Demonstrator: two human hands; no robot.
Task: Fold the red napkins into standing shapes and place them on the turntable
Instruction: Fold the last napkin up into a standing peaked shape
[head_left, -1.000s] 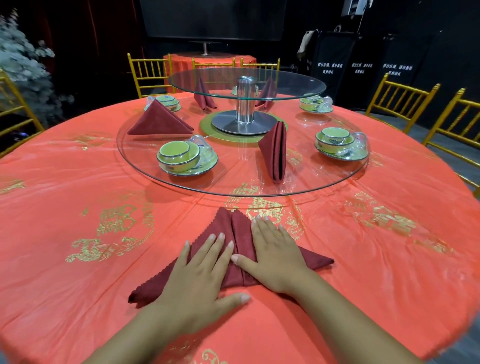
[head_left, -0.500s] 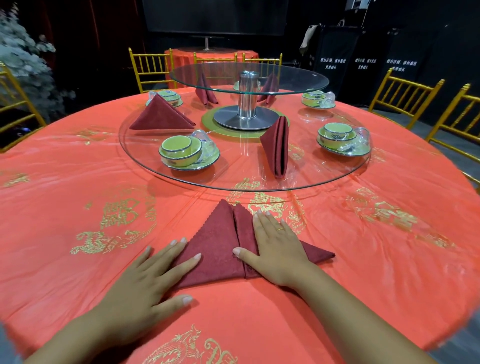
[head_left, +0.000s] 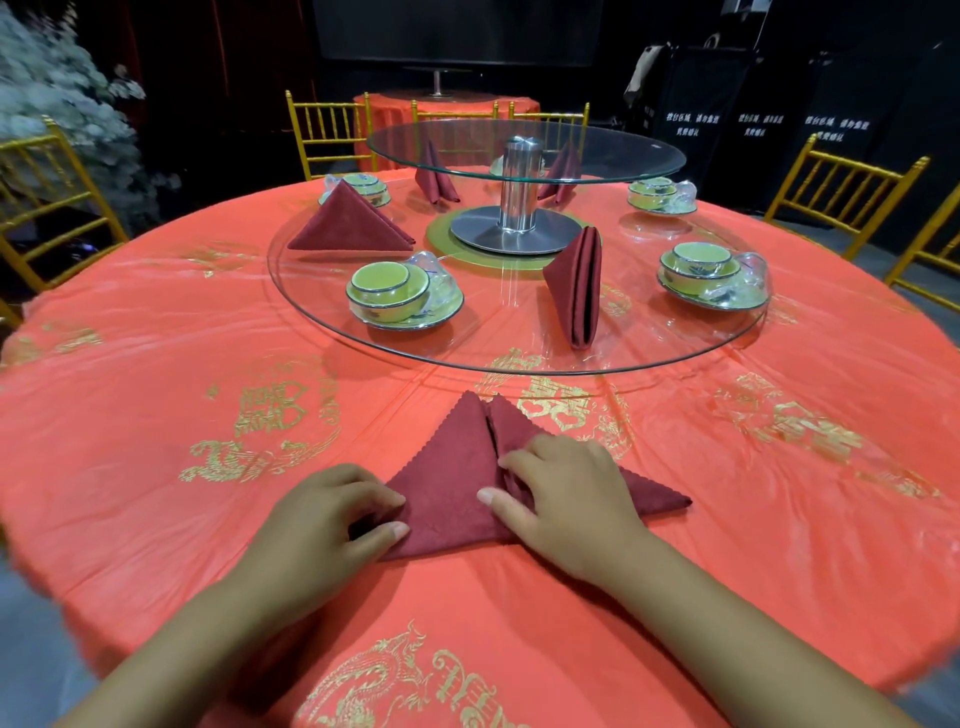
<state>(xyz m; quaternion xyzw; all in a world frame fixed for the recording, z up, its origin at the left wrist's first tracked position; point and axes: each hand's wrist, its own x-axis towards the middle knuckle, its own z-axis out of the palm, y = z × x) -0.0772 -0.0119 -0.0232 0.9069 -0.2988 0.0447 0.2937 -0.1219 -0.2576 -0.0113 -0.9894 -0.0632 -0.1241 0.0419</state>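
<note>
— Orange cloth covers the counter (head_left: 156, 364). The glass turntable (head_left: 363, 344) sits mid-counter, and the napkin (head_left: 447, 488) lies flat by the near edge, two flaps meeting at a centre seam.
— How will it handle?
— Soft, light and limp, I'd judge. It takes a crease under pressure but slumps unless the folds are sharp. Take it at the corners and the seam.
— The hands?
— Left hand (head_left: 322, 525) pinches the left corner; right hand (head_left: 566, 493) curls onto the seam, gripping a flap.
— Anything hidden?
— The right fingertips bury in the fold, and the underlayers can't be seen.
</note>
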